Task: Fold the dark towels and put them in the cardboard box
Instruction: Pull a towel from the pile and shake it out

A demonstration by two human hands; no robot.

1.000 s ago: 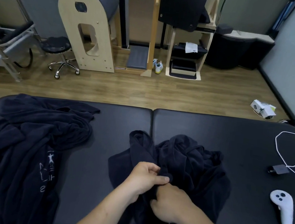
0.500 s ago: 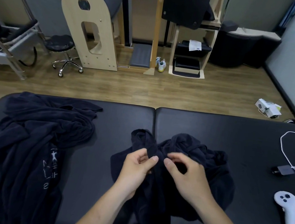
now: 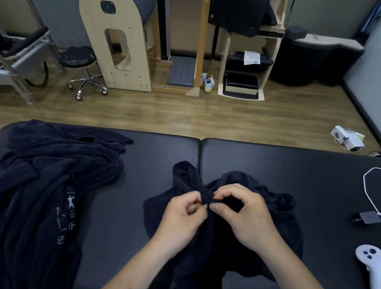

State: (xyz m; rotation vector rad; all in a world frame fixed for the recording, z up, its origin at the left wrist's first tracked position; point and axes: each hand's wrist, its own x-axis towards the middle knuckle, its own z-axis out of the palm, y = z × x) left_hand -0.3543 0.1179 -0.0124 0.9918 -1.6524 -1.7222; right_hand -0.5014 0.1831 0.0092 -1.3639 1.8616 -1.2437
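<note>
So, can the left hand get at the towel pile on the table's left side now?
Probably yes, once it lets go. The left hand pinches the crumpled towel together with the right hand; only bare table lies between it and the towel pile.

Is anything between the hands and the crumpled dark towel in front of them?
Nothing visible. The left hand and right hand both pinch a raised fold of the dark towel. No cardboard box is in view, so that path cannot be judged.
</note>
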